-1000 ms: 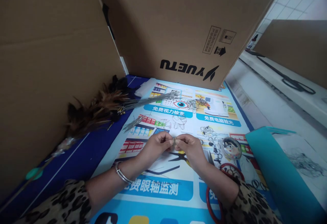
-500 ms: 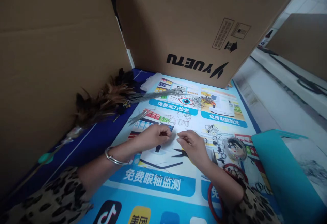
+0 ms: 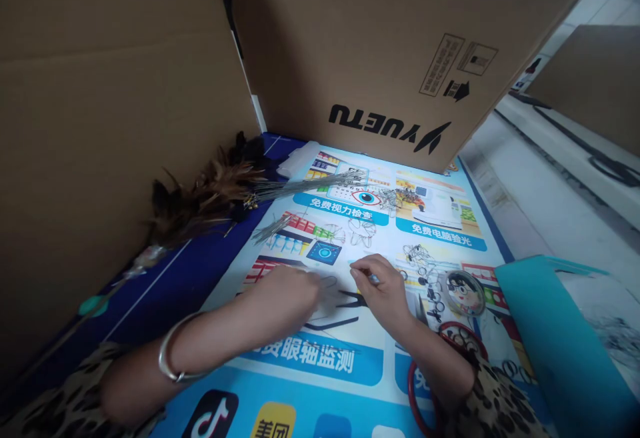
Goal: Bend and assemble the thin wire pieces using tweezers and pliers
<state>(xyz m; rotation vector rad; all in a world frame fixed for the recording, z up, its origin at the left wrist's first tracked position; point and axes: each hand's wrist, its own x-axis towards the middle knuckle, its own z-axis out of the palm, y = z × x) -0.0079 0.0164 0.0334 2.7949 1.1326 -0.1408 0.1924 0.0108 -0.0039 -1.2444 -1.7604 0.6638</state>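
My right hand (image 3: pixel 383 288) is closed in a pinch, thumb and forefinger together; whatever lies between them is too small to make out. My left hand (image 3: pixel 290 298), with a silver bangle (image 3: pixel 167 355) on its wrist, is lower and to the left, back upward. Its fingers are curled under and hidden, slightly blurred. A thin wire loop (image 3: pixel 329 283) shows faintly beside its knuckles. Dark pointed jaws of a tool (image 3: pixel 351 300) stick out beside my right hand. Behind the hands lie thin wires bent into petal-like loops (image 3: pixel 363 231) and bundles of straight wires (image 3: pixel 274 228).
Red-handled scissors (image 3: pixel 411 388) lie under my right forearm. A round tin (image 3: pixel 465 293) and small black rings (image 3: pixel 434 305) are beside it. Right is a teal box (image 3: pixel 555 318); left are brown feathers (image 3: pixel 210 188). Cardboard walls (image 3: pixel 370 45) stand behind and left.
My left hand has moved down and left, away from my right hand, and turned its back upward. My right hand stays almost in place, still pinched.
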